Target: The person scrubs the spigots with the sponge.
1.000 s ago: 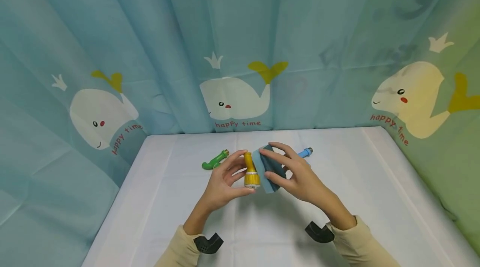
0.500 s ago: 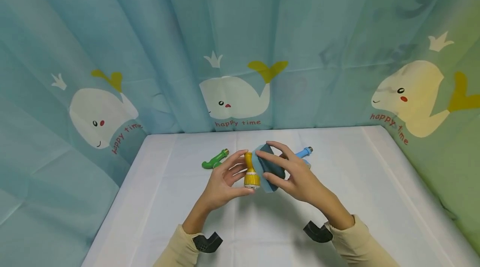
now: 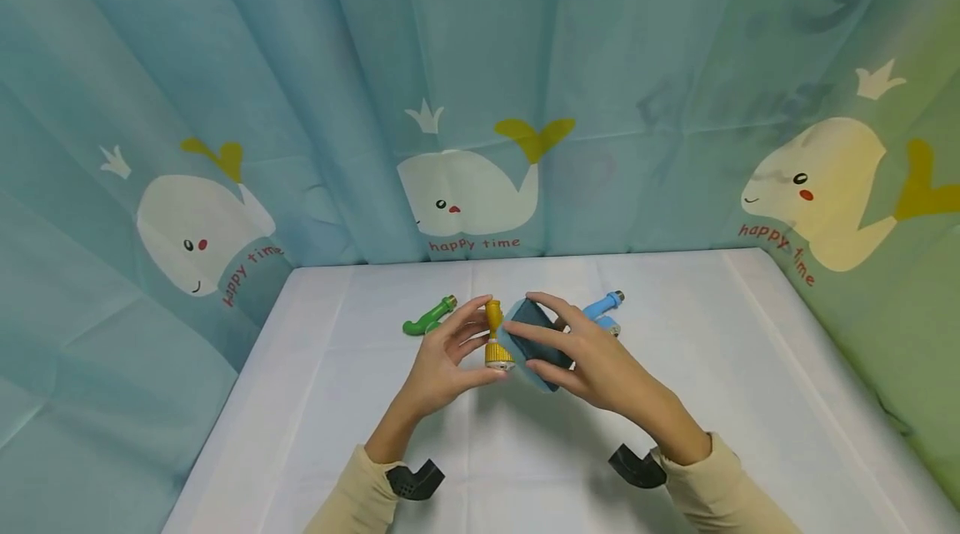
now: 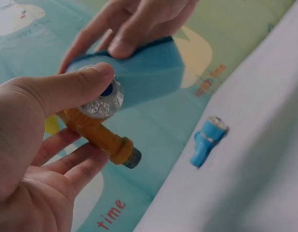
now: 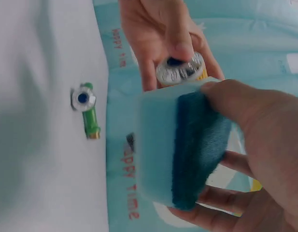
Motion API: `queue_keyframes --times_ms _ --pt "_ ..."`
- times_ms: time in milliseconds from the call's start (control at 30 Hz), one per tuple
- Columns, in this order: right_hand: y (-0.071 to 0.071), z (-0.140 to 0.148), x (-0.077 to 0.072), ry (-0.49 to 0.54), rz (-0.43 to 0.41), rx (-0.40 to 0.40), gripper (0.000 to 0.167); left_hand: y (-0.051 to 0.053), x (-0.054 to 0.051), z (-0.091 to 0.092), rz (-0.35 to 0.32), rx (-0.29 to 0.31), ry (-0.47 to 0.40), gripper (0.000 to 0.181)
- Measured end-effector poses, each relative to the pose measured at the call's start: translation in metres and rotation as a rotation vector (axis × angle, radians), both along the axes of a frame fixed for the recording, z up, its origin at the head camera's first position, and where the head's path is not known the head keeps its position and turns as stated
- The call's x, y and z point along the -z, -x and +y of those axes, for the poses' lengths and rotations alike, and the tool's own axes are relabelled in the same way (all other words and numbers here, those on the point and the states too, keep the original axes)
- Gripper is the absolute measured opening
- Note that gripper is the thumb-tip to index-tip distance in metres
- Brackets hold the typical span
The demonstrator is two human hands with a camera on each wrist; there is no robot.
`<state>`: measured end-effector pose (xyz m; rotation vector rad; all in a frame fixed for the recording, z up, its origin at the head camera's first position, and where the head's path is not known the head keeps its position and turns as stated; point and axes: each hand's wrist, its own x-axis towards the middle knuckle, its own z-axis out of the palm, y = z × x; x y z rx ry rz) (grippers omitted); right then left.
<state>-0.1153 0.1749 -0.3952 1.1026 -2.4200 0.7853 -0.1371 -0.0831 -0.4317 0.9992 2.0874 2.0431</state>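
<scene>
My left hand [image 3: 441, 371] holds a yellow spray nozzle [image 3: 498, 353] above the table, thumb on its round silver face and fingers by its handle. The nozzle's threaded end shows in the left wrist view. My right hand [image 3: 603, 357] grips a sponge [image 5: 156, 145], light blue with a dark blue scouring layer. In the head view the sponge's light side lies against the nozzle's right side. The sponge hides part of the nozzle in the right wrist view.
A green nozzle [image 3: 427, 319] lies on the white table [image 3: 337, 417] behind my left hand. Behind the right hand lies a blue nozzle [image 3: 602, 306], partly covered. A blue whale-print curtain [image 3: 360, 142] hangs along the table's back and sides.
The sponge has tilted and shifted slightly down along the yellow nozzle, and the nozzle has moved slightly left. The right hand has moved a little down, uncovering more of the blue nozzle.
</scene>
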Motion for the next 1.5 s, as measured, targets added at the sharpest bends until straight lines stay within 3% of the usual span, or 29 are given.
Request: queue_keyframes --times_ms 167,367,633,767,1000,1233,1367,1500 --pt "-0.001 0.001 -0.003 -0.039 0.037 0.026 0.057 0.002 0.001 0.0 0.037 -0.017 0.024 0.09" --pt "-0.002 0.0 -0.007 -0.162 0.032 0.076 0.054 0.003 0.002 0.0 0.097 -0.045 0.069 0.09" --pt "-0.002 0.001 -0.007 -0.141 0.008 0.046 0.055 0.004 -0.002 0.0 0.137 -0.066 0.084 0.091" --pt "-0.001 0.002 -0.008 -0.136 0.019 0.071 0.056 0.004 -0.004 -0.001 0.149 -0.068 0.091 0.091" --pt "-0.003 0.001 0.001 -0.04 0.033 -0.013 0.055 0.006 -0.004 -0.001 0.107 -0.097 0.084 0.089" --pt "-0.004 0.002 0.009 0.023 0.021 0.01 0.058 0.002 -0.002 -0.002 0.02 -0.125 0.081 0.092" --pt "-0.004 0.001 0.01 0.028 0.018 -0.015 0.056 0.002 -0.003 -0.001 0.027 -0.121 0.068 0.091" --pt "-0.002 0.003 0.01 0.022 0.012 0.023 0.058 0.001 -0.002 -0.001 0.018 -0.106 0.052 0.091"
